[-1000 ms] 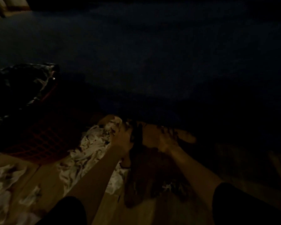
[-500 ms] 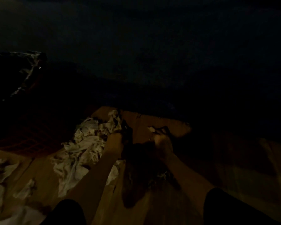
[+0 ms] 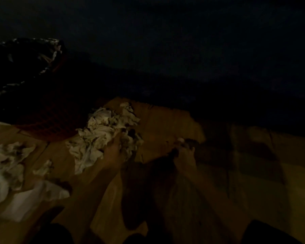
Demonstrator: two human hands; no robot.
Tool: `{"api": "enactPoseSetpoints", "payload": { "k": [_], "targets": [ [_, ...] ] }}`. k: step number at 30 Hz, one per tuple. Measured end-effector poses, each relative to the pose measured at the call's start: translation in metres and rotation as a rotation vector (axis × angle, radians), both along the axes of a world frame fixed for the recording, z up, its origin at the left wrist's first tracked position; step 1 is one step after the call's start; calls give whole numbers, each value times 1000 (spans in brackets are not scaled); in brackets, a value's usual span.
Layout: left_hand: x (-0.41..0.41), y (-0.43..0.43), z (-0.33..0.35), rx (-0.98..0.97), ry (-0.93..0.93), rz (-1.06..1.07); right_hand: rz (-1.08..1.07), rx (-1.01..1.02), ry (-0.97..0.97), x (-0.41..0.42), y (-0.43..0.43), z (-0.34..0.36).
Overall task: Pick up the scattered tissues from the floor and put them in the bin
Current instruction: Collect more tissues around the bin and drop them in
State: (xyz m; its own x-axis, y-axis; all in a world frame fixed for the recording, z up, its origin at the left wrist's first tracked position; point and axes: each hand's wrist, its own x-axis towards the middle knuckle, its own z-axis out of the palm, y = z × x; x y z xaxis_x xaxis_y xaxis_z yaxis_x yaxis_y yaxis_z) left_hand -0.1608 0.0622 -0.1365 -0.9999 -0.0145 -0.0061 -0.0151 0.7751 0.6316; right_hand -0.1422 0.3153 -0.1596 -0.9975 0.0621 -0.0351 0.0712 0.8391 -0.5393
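The scene is very dark and blurred. A heap of crumpled white tissues [image 3: 104, 134] lies on the wooden floor [image 3: 162, 124] in the middle of the view. My left hand [image 3: 117, 148] rests on the heap's right side with fingers closed into the tissues. My right hand [image 3: 184, 148] is to the right, low over the floor, with a small pale scrap [image 3: 180, 139] at its fingertips. The red mesh bin [image 3: 42, 127] with a black liner [image 3: 25, 55] stands at the left, just behind the heap.
More white tissues [image 3: 5, 161] lie at the left edge, one small piece [image 3: 44, 167] between them and the heap, and a flat white sheet [image 3: 30, 199] near my left arm. Beyond the floor boards everything is dark.
My hands have moved apart: the left has gone into the tissue heap, the right has shifted right. The view has swung, and more tissues show at the lower left.
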Motion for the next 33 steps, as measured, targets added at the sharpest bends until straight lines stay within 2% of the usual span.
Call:
{"api": "enactPoseSetpoints", "payload": {
  "k": [4,6,10,12,16,18,22,24,28,31,33],
  "targets": [
    [29,-15,-4,-103,-87,61,150,107,45,30,-34,-12],
    [36,-20,-5,-154,-103,101,223,65,34,33,-45,-22],
    [37,-35,-2,-156,-119,147,181,-155,48,14,-62,-4],
    [35,-45,0,-128,-76,208,163,-159,49,-3,-79,10],
    [38,-59,0,-242,-97,315,223,19,52,-4,-116,14],
    [44,-55,-1,-288,-161,269,300,161,54,11,-121,3],
    [51,-36,-13,-441,-313,94,515,211,83,30,-108,-26],
    [48,-37,-16,-482,-310,73,555,117,69,27,-99,-24],
    [44,-62,-4,-300,-260,131,529,-119,18,30,-111,7],
    [53,-81,11,-252,-203,177,635,-56,-44,57,-132,1],
    [61,-97,17,-233,-200,256,636,-198,-124,87,-141,-25]
  ]
}}
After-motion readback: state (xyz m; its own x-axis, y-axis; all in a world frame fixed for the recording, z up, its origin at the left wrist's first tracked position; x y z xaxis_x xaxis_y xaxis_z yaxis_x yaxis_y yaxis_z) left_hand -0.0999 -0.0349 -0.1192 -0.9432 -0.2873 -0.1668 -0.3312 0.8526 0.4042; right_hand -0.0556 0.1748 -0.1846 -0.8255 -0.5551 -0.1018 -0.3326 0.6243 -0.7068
